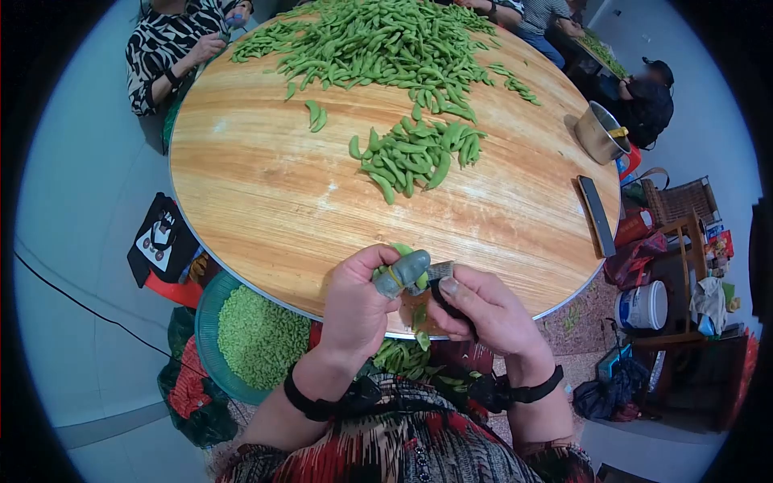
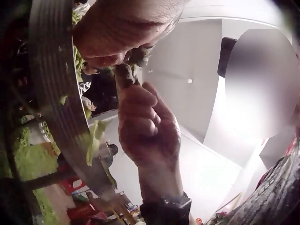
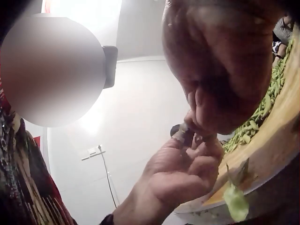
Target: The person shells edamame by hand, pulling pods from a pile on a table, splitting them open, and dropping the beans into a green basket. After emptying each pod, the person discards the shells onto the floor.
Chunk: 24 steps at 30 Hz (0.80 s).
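Over the table's near edge, my left hand [image 1: 354,310] grips a green bean pod [image 1: 422,280], partly hidden behind a finger wearing a grey-green cover [image 1: 403,272]. Fingers curled, my right hand [image 1: 499,314] meets it from the other side and pinches at the same pod; a grey wrap [image 1: 440,272] and a dark band [image 1: 443,296] circle its fingers. Both wrist views show the fingertips of the two hands together. Below them, a split pale-green pod [image 3: 236,204] is in the air, blurred in the left wrist view.
A small pod pile [image 1: 411,157] lies on the round wooden table [image 1: 266,185], with a big heap [image 1: 378,40] behind. A metal pot [image 1: 597,137] and dark phone-like slab [image 1: 596,216] sit at right. Shelled beans fill a green basin [image 1: 201,322] at lower left. Other people sit around.
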Each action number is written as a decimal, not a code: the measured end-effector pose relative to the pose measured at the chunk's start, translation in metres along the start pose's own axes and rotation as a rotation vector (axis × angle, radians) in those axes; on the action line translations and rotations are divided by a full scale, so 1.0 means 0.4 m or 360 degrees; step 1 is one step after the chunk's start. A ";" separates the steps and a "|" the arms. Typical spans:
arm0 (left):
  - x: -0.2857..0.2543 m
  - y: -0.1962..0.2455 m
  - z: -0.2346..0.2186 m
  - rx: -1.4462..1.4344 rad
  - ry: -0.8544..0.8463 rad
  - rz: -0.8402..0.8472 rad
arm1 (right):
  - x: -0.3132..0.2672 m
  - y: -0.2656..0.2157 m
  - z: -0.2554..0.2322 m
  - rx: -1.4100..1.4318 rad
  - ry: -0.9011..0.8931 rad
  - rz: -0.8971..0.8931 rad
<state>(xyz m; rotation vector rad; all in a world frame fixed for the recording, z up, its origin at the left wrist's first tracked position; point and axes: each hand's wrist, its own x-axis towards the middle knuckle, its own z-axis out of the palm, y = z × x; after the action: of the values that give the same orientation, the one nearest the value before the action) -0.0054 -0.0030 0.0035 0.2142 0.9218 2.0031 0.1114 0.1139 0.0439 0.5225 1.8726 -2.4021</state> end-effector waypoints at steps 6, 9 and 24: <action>-0.012 -0.013 0.011 0.0306 0.0039 0.0124 | -0.007 0.003 0.005 0.0035 0.0094 0.0053; -0.018 -0.014 0.020 0.0140 0.0102 0.0052 | -0.015 0.017 0.000 0.0374 -0.0052 0.0095; -0.022 0.011 0.010 0.0009 -0.0218 -0.0244 | -0.018 0.024 0.029 0.0536 0.0062 0.0103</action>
<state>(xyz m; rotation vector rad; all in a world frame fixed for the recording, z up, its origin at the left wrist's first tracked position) -0.0013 -0.0092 0.0110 0.2720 0.8317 1.8214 0.1179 0.0993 0.0394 0.6411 1.4407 -2.6932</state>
